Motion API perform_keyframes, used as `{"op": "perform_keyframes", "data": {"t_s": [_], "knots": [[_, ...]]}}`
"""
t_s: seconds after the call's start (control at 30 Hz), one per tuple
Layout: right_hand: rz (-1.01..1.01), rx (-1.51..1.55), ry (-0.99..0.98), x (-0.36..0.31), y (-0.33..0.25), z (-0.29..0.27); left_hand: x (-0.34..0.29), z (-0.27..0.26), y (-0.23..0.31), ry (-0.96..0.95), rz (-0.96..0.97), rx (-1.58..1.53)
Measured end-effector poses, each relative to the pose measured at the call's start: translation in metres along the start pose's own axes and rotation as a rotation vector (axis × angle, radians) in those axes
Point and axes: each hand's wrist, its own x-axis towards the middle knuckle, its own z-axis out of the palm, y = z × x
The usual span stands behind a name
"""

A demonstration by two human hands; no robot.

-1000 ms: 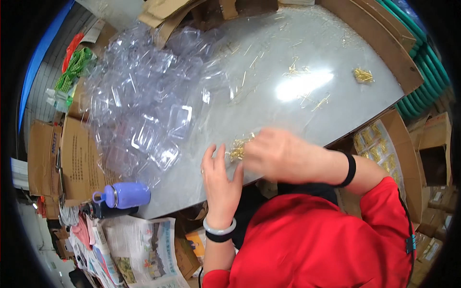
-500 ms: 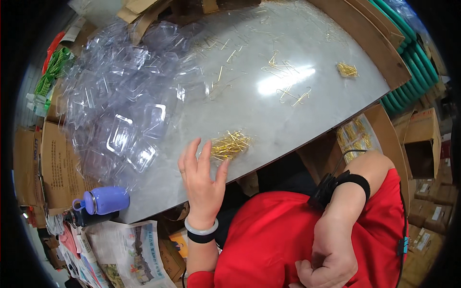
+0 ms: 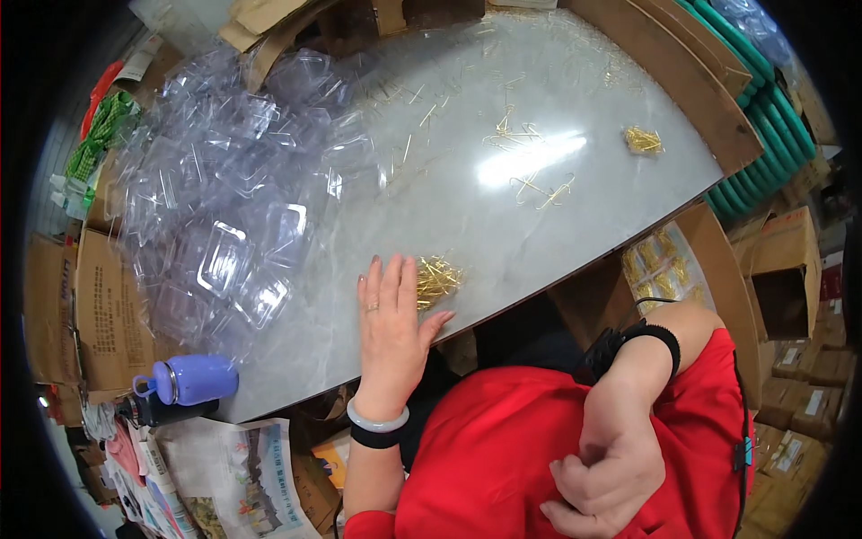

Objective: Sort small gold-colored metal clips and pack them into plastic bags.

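Note:
On the grey table, a small heap of gold-coloured wire hooks (image 3: 440,280) lies close to the front edge. My left hand (image 3: 392,323) is flat beside it, fingers stretched out and nearly together, thumb apart. Its fingers border the heap's left side and cover part of it; nothing shows in the hand. My right hand (image 3: 611,467) hangs in front of my red shirt, away from the table. The fingers of that hand are loosely curled, and I see nothing in them. A second bundle of gold hooks (image 3: 643,140) sits at the far right.
Clear plastic shells (image 3: 224,207) are piled on the table's left. Loose hooks (image 3: 543,190) lie scattered across the middle and back. A purple bottle (image 3: 202,378) stands at the left front corner. A tray of gold hooks (image 3: 664,269) sits in a carton below the right edge.
My left hand has moved slightly right, against the heap, and its spread, bent fingers have straightened and come together. My right hand's fingers have loosened a little. The whole view has shifted slightly.

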Motion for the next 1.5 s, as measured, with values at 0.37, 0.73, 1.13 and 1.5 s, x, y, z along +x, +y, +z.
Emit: {"op": "perform_keyframes", "data": {"t_s": [0.37,0.73,1.13,1.5], "knots": [[1.734,-0.07,-0.217,-0.107,-0.009,0.015,-0.007,0.009,-0.003,0.139,0.032,-0.085],[1.939,0.172,-0.068,-0.118,0.005,0.027,-0.004,0.013,0.001,0.148,0.055,-0.17],[1.801,-0.041,-0.157,-0.122,0.022,0.03,-0.002,0.013,0.002,0.111,0.005,-0.16],[1.753,0.076,-0.384,-0.132,0.038,0.025,0.002,0.012,0.002,0.09,0.046,-0.152]]}}
